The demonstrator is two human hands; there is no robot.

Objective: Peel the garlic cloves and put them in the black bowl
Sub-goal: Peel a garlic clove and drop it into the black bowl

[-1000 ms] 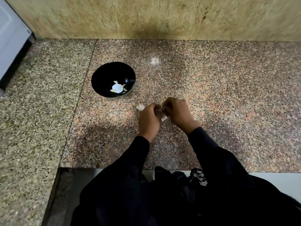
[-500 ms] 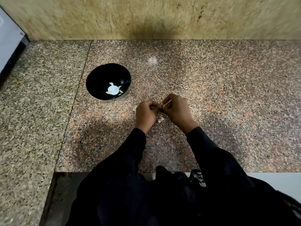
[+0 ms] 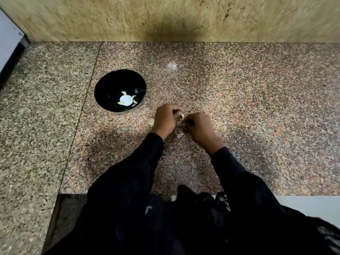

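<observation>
A black bowl (image 3: 120,90) stands on the granite counter, left of my hands, with a few pale peeled cloves (image 3: 127,100) in its bottom. My left hand (image 3: 165,119) pinches a garlic clove (image 3: 181,115) at its fingertips. My right hand (image 3: 199,128) sits just right of it with curled fingers, pinching what looks like skin; the two hands are slightly apart. Another clove (image 3: 151,122) lies on the counter by my left hand. Bits of peeled skin (image 3: 180,134) lie between the wrists.
The speckled granite counter (image 3: 257,107) runs to a stone wall at the back. A white appliance (image 3: 9,45) stands at the far left. The counter's front edge is cut out below my arms, with a paler slab on the left.
My hands, which were pressed together on the clove, have drawn slightly apart; the clove now shows at my left fingertips. The view has shifted a little.
</observation>
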